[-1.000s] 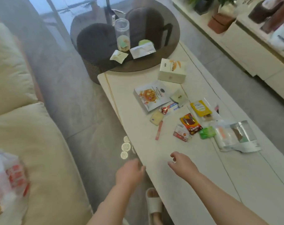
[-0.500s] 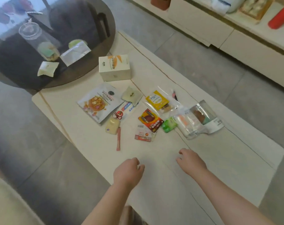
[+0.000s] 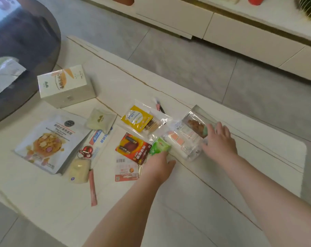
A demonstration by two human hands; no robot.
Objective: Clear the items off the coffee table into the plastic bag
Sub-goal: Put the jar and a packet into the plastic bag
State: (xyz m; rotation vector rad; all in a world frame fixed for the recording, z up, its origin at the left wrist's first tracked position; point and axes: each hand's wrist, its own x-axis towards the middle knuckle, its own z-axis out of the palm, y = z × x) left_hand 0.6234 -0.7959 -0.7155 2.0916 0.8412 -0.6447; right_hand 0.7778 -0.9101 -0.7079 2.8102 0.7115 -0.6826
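Gripping small green crinkled packet (image 3: 159, 148) with left hand (image 3: 158, 168); fingertips hidden under packet, so exact closure cannot be told. Right hand (image 3: 219, 142) laid with fingers spread nearly straight on clear plastic pouch of brown snacks (image 3: 192, 132).

Both hands over pale cream marble-look coffee table (image 3: 195, 202), right of centre. Battery card in red and orange (image 3: 133, 148) touching green packet at its 9 o'clock. Clear sachet with yellow label (image 3: 139, 119) at 11 o'clock of green packet, near. White pouch printed with cookie picture (image 3: 47, 141) well apart at 9 o'clock. White and orange carton (image 3: 65, 86) at 10 o'clock, near dark round glass table (image 3: 23, 50). Thin pink stick sachet (image 3: 92, 188) at 8 o'clock, near front edge. Plastic bag not in view.
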